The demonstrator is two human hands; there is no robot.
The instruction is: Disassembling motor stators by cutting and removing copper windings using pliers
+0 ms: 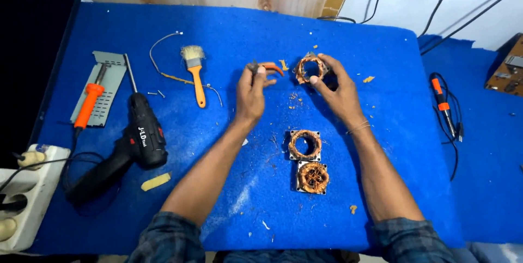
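Left hand (251, 91) pinches orange-handled pliers (265, 67), fingers curled shut around the grips; my right hand (336, 90) clasps a copper coil (310, 69) by its rim, just beside the pliers, on the blue mat (229, 34). Nearest me lie two more coils (311, 160), touching. Left sits a black drill (133, 143); farther up, an orange brush (195, 72)

Both forearms stretched forward from rolled plaid sleeves, converging toward the far middle of the surface. Left hand (251, 93) raised, fingers pinched shut around a small tool. Right hand (336, 90) palm down, fingertips curled and gripping, a thin band at the wrist.
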